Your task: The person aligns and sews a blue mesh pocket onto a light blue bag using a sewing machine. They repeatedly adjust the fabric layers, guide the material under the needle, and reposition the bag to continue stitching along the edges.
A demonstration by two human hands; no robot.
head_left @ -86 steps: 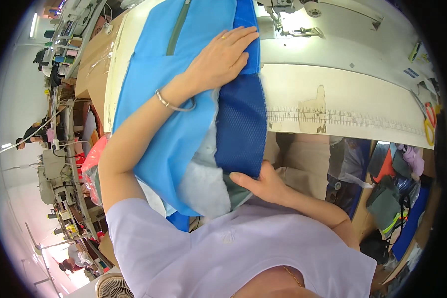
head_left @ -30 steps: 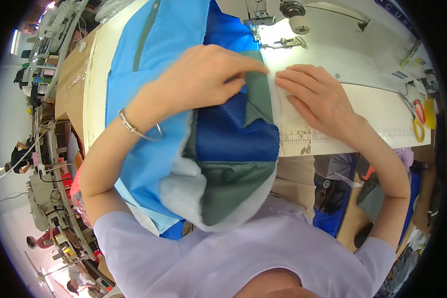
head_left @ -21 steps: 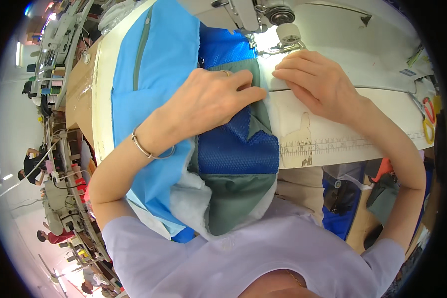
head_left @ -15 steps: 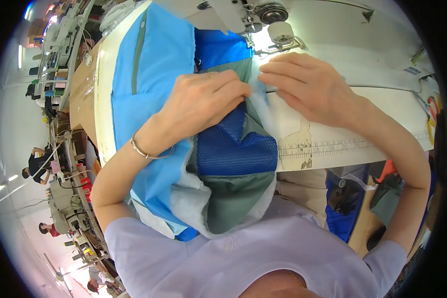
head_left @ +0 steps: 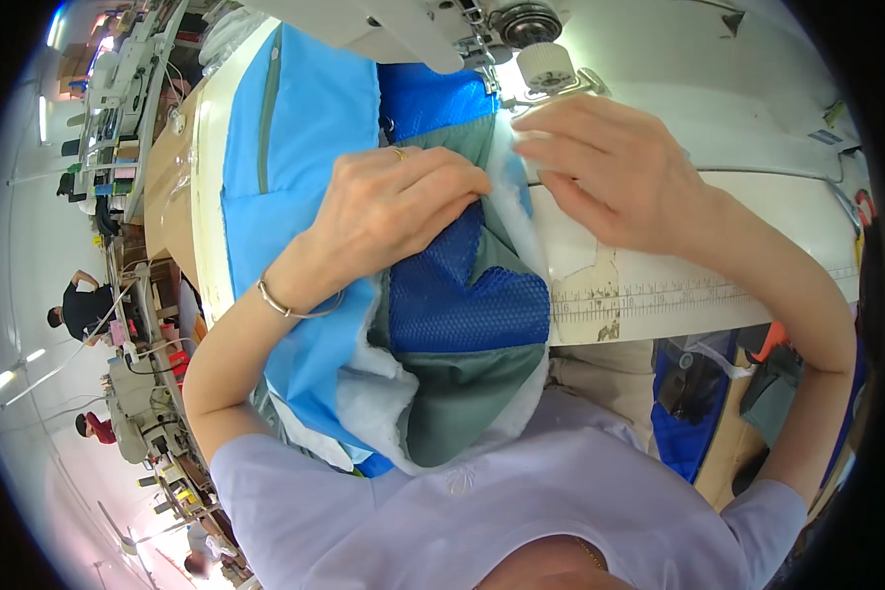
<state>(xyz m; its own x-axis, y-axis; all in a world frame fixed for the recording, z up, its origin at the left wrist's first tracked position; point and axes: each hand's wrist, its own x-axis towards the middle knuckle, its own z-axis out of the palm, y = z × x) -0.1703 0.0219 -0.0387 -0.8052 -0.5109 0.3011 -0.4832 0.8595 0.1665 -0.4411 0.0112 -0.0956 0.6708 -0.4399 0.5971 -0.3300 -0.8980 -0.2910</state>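
A padded fabric piece (head_left: 474, 307) in blue mesh and grey-green cloth, with fluffy white wadding along its edge, lies under the sewing machine's presser foot (head_left: 490, 84). My left hand (head_left: 398, 206) is closed on it, fingertips pinching the grey-green cloth near its right edge. A light blue panel (head_left: 320, 108) with a grey zip (head_left: 268, 118) spreads out to the left, partly beneath my left forearm. My right hand (head_left: 619, 172) hovers just right of the wadding edge, fingers stretched and slightly curved, with nothing visible in them. What lies under my left palm is hidden.
The sewing machine head (head_left: 393, 29) with its round white knob (head_left: 546, 67) overhangs the far side. A printed ruler strip (head_left: 659, 297) runs along the table's near edge. Blue and dark pieces (head_left: 693, 393) hang below at right. Other people (head_left: 84, 307) and machines are far left.
My right hand's fingers have spread a little and sit slightly clear of the fabric edge. The left hand keeps its pinch; the view has shifted slightly.
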